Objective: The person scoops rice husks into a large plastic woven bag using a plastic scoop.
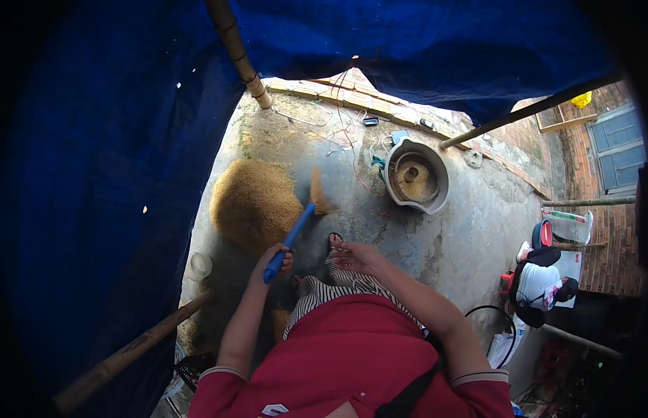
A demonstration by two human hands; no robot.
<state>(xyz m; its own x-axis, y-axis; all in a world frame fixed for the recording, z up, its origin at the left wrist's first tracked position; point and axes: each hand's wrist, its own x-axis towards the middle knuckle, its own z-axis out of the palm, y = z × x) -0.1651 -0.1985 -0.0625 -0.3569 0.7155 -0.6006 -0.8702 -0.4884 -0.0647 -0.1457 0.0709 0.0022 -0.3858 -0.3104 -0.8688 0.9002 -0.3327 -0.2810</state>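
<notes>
While the left hand (276,262) grips the broom (306,209), apparently sweeping grain against the pile (254,202), the right hand (355,258) hangs open and empty; the next stroke likely needs a short inward pull.

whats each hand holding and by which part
The left hand grips a broom by the lower end of its blue handle. The right hand is open and holds nothing.

On my feed the wearer fills six o'clock: a red short-sleeved shirt (359,345) with white-striped cuffs (481,378), a black strap (413,391) toward five o'clock, black-and-white striped trousers (332,287) and a sandal (335,240).
</notes>
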